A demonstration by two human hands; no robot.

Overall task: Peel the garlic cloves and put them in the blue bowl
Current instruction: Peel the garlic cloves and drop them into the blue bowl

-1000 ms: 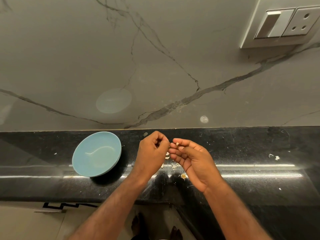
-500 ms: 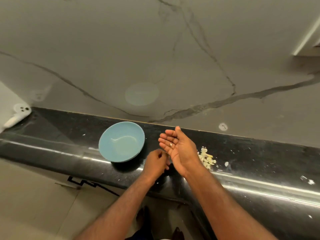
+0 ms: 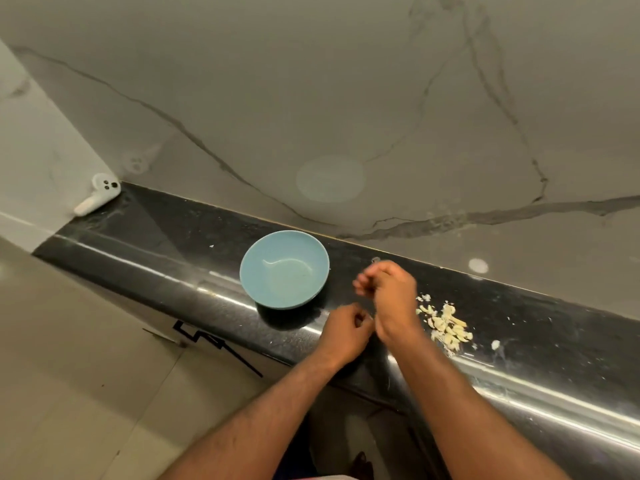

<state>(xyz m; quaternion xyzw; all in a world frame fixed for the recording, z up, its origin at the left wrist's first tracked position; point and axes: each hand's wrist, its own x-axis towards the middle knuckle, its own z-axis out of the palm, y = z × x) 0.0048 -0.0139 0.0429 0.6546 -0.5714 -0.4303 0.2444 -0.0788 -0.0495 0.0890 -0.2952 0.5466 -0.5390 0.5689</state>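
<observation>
The blue bowl [image 3: 284, 268] stands on the black counter with nothing in it. My left hand [image 3: 346, 332] hovers at the counter's front edge, right of the bowl. Its fingers are curled tightly round something small that looks like a garlic clove, mostly hidden. Just behind it is my right hand [image 3: 388, 292], palm turned down and blurred by motion, with its fingertips pointing toward the bowl. Whether it holds anything is hidden. A pile of pale garlic pieces and skins [image 3: 446, 327] lies on the counter right of both hands.
The black counter [image 3: 173, 237] is a narrow ledge against a grey marble wall. A white earbud [image 3: 98, 197] lies at its far left end. Small white scraps [image 3: 496, 344] dot the counter to the right. Beige floor tiles lie below on the left.
My right hand, palm up with a small bit on it before, has turned palm down. My left hand stayed curled below it. The view swung left, showing the garlic pile.
</observation>
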